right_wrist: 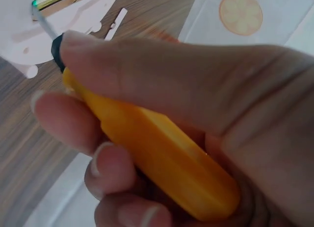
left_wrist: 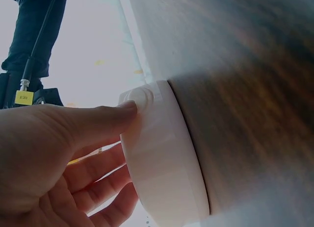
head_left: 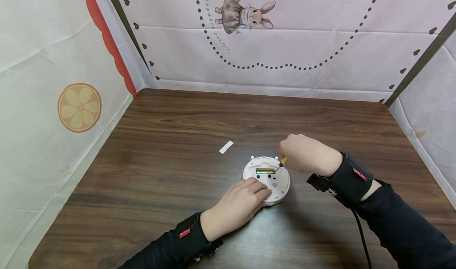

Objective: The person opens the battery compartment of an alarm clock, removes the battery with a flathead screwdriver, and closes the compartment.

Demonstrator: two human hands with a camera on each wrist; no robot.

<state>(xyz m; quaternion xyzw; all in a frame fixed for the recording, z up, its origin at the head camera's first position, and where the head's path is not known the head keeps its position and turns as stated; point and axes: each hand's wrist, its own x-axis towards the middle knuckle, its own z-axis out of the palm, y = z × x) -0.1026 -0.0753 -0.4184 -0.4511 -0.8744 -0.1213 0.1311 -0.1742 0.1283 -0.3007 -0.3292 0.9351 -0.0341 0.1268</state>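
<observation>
A round white alarm clock [head_left: 283,186] lies face down on the table, two small feet at its far edge. Its battery slot is uncovered, showing a green and gold battery [head_left: 265,171]. My left hand [head_left: 236,203] holds the clock's near left side; in the left wrist view the thumb presses the side wall by a round button [left_wrist: 141,98] while the fingers reach over the back. My right hand [head_left: 308,154] grips a screwdriver [right_wrist: 162,153] by its yellow handle. The metal tip points down at the right end of the battery.
A small white battery cover [head_left: 226,147] lies on the wooden table [head_left: 171,142], beyond the clock and to its left. Printed white cloth walls [head_left: 285,43] stand at the back and both sides. A black cable [head_left: 362,237] hangs from the right wrist band.
</observation>
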